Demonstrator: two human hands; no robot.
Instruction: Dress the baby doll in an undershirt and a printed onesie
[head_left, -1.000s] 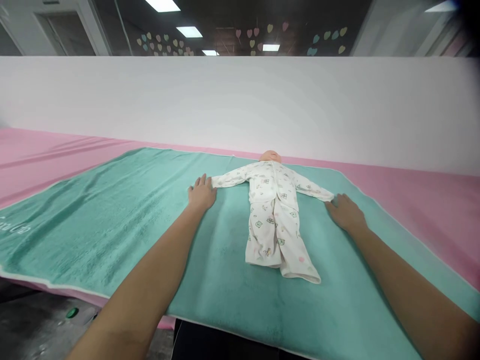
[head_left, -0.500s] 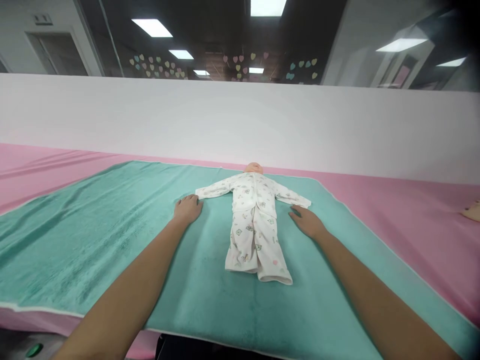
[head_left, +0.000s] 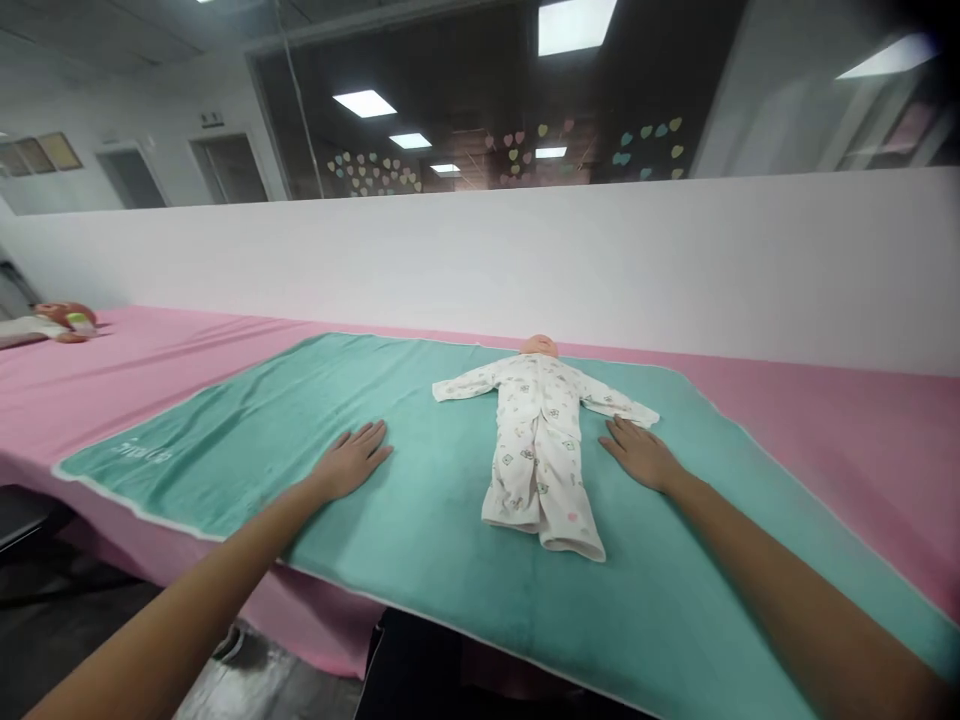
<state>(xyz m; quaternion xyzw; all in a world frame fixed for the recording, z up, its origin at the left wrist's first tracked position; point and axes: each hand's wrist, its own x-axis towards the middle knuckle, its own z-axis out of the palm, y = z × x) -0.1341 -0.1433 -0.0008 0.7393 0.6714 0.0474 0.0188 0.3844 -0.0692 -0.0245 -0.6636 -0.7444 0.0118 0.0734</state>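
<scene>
A baby doll (head_left: pixel 538 345) lies on its back on a teal towel (head_left: pixel 420 520), head toward the wall and both arms spread wide. It wears a white patterned top (head_left: pixel 537 385) and matching trousers (head_left: pixel 541 480). My left hand (head_left: pixel 352 460) rests on the towel to the left of the doll, fingers stretched out, apart from the sleeve. On the other side my right hand (head_left: pixel 637 450) lies with its fingers extended at the end of the doll's right-hand sleeve (head_left: pixel 626 405), seemingly touching the cuff. Neither hand holds anything.
Under the towel, a pink cloth (head_left: pixel 847 430) covers the table. A white low wall (head_left: pixel 450 260) stands behind it, with glass above. Another doll (head_left: pixel 71 318) lies at the far left. A dark chair (head_left: pixel 30 520) is at the left edge of the table.
My left hand has moved left and nearer to me, away from the left sleeve cuff. My right hand stays near its cuff. The view has turned left, bringing the far-left doll into sight.
</scene>
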